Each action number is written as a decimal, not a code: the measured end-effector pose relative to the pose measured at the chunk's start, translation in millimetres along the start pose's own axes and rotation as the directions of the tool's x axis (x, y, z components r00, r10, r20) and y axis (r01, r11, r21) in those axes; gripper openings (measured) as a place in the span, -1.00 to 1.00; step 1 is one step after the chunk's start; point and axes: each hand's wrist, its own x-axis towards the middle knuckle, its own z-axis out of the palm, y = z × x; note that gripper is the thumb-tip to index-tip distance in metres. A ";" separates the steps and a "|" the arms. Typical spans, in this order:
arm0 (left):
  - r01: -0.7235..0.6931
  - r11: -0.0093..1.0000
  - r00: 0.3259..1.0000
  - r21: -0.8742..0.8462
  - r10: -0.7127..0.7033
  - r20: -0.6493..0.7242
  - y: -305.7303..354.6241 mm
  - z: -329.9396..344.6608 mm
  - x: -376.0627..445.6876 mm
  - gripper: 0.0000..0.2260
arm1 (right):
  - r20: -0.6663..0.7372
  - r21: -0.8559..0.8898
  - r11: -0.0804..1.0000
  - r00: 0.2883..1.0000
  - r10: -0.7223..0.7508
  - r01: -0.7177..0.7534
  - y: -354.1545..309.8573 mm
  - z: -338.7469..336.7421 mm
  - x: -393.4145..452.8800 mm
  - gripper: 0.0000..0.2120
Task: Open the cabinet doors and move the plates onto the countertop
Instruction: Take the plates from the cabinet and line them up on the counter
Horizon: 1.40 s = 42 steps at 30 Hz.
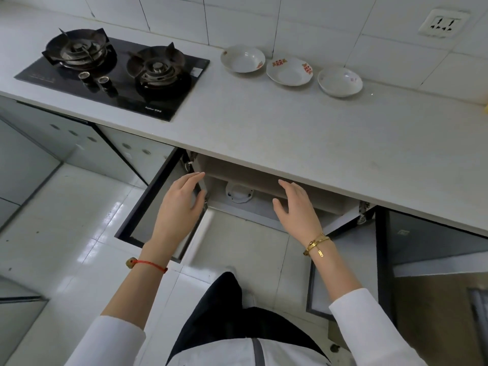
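White countertop (264, 122) carries three plates (289, 72) in a row beside the stove (113, 75). Below, both cabinet doors (148, 207) stand open; the counter edge hides most of the cabinet, where only a round white fitting (239, 194) shows. Left hand (179, 204) and right hand (298, 207) hover open-palmed and empty at the opening.

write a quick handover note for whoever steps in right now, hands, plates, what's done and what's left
Left hand: open, empty, by the left cabinet door.
Right hand: open, empty, at the cabinet opening below the countertop.
Done: both doors, left and right cabinet door, stand open; three plates sit in a row on the countertop, right of the stove.
Left: something white and round shows inside the cabinet; I cannot tell whether it is a plate. Check the shelf and lift out any plates.
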 end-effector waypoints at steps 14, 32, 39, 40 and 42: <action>0.073 0.996 0.997 0.055 -0.073 0.006 -108.0 169.6 47.4 -0.69 | 0.147 -0.005 1.000 0.989 0.018 -0.018 119.6 156.4 94.6 -0.55; 0.072 0.997 0.997 0.039 -0.074 0.033 -353.1 515.4 140.6 -0.69 | 0.128 0.008 1.000 0.992 0.007 -0.008 358.5 458.4 266.4 -0.55; 0.098 0.994 0.988 0.049 -0.103 0.112 -404.2 569.1 163.8 -0.68 | 0.122 -0.025 0.995 0.988 0.099 -0.097 396.1 509.0 309.5 -0.56; 0.105 0.994 0.987 0.044 -0.109 0.114 -410.4 576.1 166.3 -0.68 | 0.120 -0.035 0.994 0.987 0.108 -0.105 400.0 513.7 315.8 -0.56; 0.122 0.992 0.984 0.039 -0.126 0.123 -422.8 589.8 171.4 -0.66 | 0.093 -0.044 0.992 0.988 0.121 -0.117 407.4 523.9 329.9 -0.54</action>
